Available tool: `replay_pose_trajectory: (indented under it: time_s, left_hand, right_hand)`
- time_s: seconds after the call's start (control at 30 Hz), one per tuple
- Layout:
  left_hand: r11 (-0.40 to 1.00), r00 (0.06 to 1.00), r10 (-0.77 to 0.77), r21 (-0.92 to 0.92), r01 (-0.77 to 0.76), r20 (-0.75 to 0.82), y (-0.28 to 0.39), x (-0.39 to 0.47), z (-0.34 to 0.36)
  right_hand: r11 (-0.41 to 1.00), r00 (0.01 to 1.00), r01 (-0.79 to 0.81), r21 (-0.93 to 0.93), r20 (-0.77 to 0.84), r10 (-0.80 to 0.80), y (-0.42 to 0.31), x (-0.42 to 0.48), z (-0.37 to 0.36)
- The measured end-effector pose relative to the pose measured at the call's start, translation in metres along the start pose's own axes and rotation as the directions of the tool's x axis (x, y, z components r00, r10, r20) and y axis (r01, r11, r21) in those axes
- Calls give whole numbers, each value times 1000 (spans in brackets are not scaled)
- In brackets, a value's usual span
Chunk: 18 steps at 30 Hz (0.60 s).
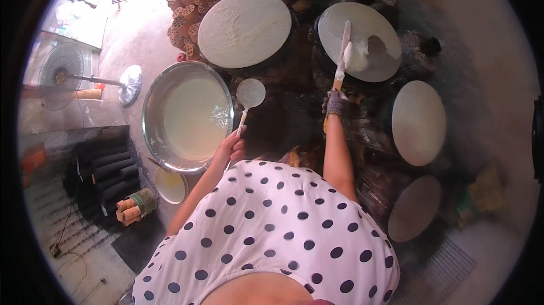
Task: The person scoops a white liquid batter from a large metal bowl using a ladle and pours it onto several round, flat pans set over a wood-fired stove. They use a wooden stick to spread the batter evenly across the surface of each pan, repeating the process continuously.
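My left hand [233, 147] is closed round the handle of a flat round ladle [250, 93], held just right of a large metal basin [146, 118] of pale batter [193, 114]. On my right hand [334, 103] is a purplish knitted glove, and it grips a long batter-coated wooden spatula [345, 48]. The spatula's blade reaches over the round griddle [340, 18] at the upper right, with a white clump [356, 56] beside it. A darker patch [376, 48] shows on that griddle's surface. Whether the blade touches the griddle cannot be told.
Another round griddle [244, 29] bears a pale layer. Two more pale discs [419, 122] [415, 208] stand along the right. Flames [294, 156] show close before my body. Perforated clay cylinders [187, 16] are heaped behind the basin. A standing fan [61, 75] and a small bowl [171, 184] are left.
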State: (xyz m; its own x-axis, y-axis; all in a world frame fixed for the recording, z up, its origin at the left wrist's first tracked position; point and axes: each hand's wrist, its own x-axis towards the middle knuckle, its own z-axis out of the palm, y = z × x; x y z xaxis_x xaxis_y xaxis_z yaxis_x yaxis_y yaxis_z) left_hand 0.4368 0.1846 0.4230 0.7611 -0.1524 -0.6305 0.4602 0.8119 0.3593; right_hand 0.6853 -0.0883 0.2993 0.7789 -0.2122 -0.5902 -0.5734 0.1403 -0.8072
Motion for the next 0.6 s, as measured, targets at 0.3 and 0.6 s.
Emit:
replay_pose_trajectory:
  time_s: [0.3,0.6]
  left_hand:
    - [998,996,-60,18,59,70,1,18,40]
    - [992,988,-122,9,122,96,-1,54,69]
  right_hand:
    - [989,998,-22,147,-62,31,-48,-6,-64]
    - [989,981,-130,-72,137,139,-18,2,-119]
